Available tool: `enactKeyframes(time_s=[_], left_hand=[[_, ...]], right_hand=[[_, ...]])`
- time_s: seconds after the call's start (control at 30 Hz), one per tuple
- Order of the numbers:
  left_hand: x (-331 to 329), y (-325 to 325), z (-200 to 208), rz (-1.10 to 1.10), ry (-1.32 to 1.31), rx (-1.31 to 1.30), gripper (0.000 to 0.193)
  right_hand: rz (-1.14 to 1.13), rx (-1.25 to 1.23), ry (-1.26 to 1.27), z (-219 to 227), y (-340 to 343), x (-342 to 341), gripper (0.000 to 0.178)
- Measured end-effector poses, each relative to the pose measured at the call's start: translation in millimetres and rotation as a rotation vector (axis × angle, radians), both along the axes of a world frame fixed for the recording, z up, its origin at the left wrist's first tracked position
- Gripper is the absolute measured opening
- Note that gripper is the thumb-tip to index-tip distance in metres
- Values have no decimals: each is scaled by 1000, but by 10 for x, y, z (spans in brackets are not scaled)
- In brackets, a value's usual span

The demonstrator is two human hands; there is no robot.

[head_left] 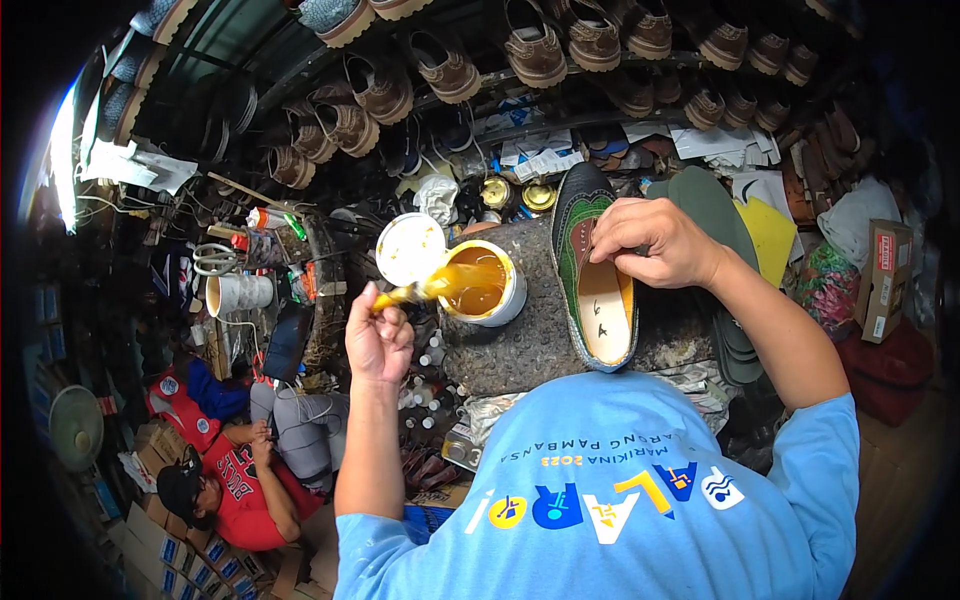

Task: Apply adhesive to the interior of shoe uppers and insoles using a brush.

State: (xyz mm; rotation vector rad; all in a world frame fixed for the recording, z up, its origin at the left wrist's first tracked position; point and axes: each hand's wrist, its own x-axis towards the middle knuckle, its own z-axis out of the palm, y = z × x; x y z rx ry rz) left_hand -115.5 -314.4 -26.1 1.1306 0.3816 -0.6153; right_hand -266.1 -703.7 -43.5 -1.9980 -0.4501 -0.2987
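Dark, worn table (510, 363) spread below me. Over it I see green-and-black shoe (569, 250), toe pointing away; right hand (655, 243), fingers bent nearly closed, holds it at opening. Left of shoe, white tub (509, 306) of amber liquid (478, 301), lid (410, 245) beside it. Left hand (380, 338), fingers curled, grips blurred brush (440, 284) over tub.

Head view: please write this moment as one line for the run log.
left hand: holds brush over open tub of amber liquid | right hand: at opening of green-sided shoe | white lid: beside tub
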Motion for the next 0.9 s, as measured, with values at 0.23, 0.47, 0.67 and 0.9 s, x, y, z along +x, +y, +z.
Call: enactKeyframes(time_s=[0.23, 0.47, 0.67, 0.9], left_hand=[[169, 156, 263, -33, 40, -194, 21], [13, -107, 1311, -228, -304, -147, 27], [129, -205, 2259, -49, -607, -457, 40], [80, -152, 2386, -173, -699, -599, 37]], right_hand=[[-1, 4, -27, -36, -13, 43, 21], [46, -25, -24, 89, 12, 94, 22], [23, -23, 18, 68, -13, 40, 18], [14, -15, 72, 102, -11, -19, 19]])
